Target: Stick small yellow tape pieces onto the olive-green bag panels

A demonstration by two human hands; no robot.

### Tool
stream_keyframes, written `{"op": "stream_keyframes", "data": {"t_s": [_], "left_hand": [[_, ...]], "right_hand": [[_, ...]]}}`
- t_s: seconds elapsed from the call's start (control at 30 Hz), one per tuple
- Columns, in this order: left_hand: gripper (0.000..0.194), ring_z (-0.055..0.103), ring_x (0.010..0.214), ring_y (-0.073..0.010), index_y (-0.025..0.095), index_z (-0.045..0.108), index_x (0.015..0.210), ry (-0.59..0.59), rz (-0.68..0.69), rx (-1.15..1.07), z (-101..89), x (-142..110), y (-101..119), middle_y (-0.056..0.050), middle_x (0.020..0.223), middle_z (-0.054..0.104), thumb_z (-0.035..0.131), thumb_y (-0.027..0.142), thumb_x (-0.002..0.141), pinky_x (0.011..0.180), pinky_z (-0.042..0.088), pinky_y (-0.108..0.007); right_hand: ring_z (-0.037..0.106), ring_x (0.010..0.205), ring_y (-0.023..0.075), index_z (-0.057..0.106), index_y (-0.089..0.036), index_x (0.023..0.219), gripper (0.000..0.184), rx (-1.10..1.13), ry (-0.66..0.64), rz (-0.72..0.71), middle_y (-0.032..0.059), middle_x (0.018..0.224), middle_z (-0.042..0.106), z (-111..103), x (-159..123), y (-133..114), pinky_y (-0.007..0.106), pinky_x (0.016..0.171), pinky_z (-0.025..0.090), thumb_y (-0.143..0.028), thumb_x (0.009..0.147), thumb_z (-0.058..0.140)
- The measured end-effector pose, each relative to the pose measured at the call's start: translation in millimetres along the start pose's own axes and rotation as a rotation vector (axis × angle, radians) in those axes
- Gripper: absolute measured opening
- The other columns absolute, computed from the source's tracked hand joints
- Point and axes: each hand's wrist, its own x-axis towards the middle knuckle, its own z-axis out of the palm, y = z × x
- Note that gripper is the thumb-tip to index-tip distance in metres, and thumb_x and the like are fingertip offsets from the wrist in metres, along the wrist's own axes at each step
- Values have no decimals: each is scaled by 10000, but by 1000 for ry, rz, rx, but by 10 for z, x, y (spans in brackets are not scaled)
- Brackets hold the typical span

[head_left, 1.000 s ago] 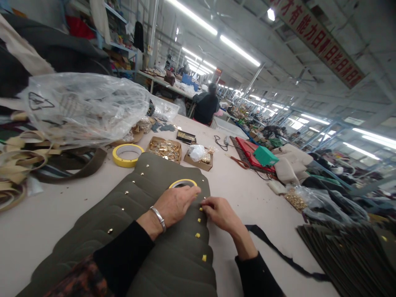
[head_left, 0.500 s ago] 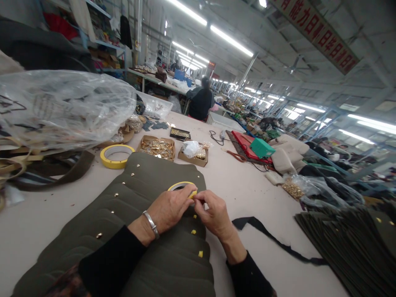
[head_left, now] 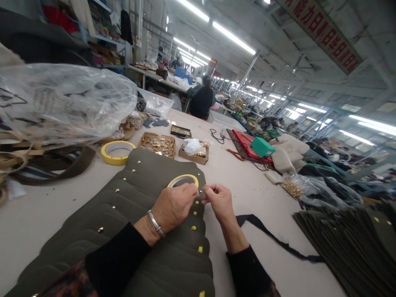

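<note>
My left hand (head_left: 175, 203) is closed round the near side of a roll of yellow tape (head_left: 185, 176), held just above the far right part of a dark olive padded fabric panel (head_left: 145, 173). My right hand (head_left: 220, 201) is a short gap to the right, thumb and fingertips pinched together over the panel's right edge. Whatever the pinch holds is too small to make out. Small yellow tape bits (head_left: 193, 227) sit in a row down that edge. Gold studs (head_left: 100, 229) dot the panel's left side.
Beyond the panel stand a second yellow tape roll (head_left: 108, 160), a box of gold metal parts (head_left: 157, 145) and another small box (head_left: 193, 157). A dark strap (head_left: 272, 237) and stacked olive panels (head_left: 346, 243) lie right. Plastic bagging (head_left: 71, 103) bulges left. A person (head_left: 201, 99) sits farther back.
My hands were together at the tape roll; now my right hand has drawn away to the right. A tape bit near my left fingers, not visible before, now shows on the panel.
</note>
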Motion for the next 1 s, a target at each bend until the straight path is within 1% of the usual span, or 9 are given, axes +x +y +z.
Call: {"op": "stream_keyframes", "data": {"t_s": [0.17,0.33,0.53,0.67,0.77,0.83,0.9,0.97,1.0], "left_hand": [[182,606,856,-195,195,558,937,-96,-57,106,44,47,-80,-57,876,653,380,223,962,719,465,-300],[167,588,845,-206,210,574,926,-178,-94,181,97,94,-103,-57,847,650,409,183,935,685,469,-303],[181,594,864,-222,209,573,947,-210,-97,202,78,85,-81,-60,878,657,394,182,941,685,470,-317],[186,593,880,-223,207,572,953,-216,-99,199,62,85,-78,-66,906,656,388,177,942,699,473,-323],[183,591,897,-210,208,572,954,-221,-104,196,46,88,-73,-63,922,655,393,171,939,717,473,-312],[182,590,890,-205,207,574,949,-221,-105,194,36,89,-70,-61,919,654,398,166,935,720,474,-311],[183,588,876,-204,207,576,944,-218,-104,192,30,88,-69,-61,916,653,400,161,932,715,475,-313],[186,584,874,-206,209,578,941,-210,-99,190,33,86,-73,-60,915,651,399,159,931,711,473,-312],[188,580,881,-207,210,578,942,-205,-96,189,37,86,-77,-60,920,650,397,159,932,713,472,-311]], "right_hand": [[565,431,108,641,-135,720,283,-81,-96,40,-3,549,617,-161,193,230,228,458,486,-416,723,613],[534,420,97,662,-142,746,262,-258,-149,-7,-13,546,613,-122,218,279,206,440,434,-375,789,550],[616,619,156,681,-173,675,171,-533,-119,-145,22,641,681,-58,232,210,240,607,440,-232,772,553],[637,682,174,692,-181,675,162,-644,-111,-180,40,708,712,-27,260,197,252,659,435,-172,766,557],[643,665,179,714,-174,875,158,-671,-113,-174,23,666,700,-50,275,213,252,644,447,-188,778,591],[634,618,177,656,-155,1093,307,-664,-93,-180,-8,603,666,-99,266,228,251,618,457,-225,798,611],[630,622,168,624,-156,1119,295,-648,-68,-269,-7,640,665,-160,240,235,250,627,469,-242,840,586],[638,708,163,654,-174,981,165,-678,-99,-437,31,768,683,-211,207,223,253,694,480,-214,882,527],[638,761,166,660,-179,926,161,-733,-153,-511,50,829,682,-225,193,208,256,735,479,-190,893,502]]}}
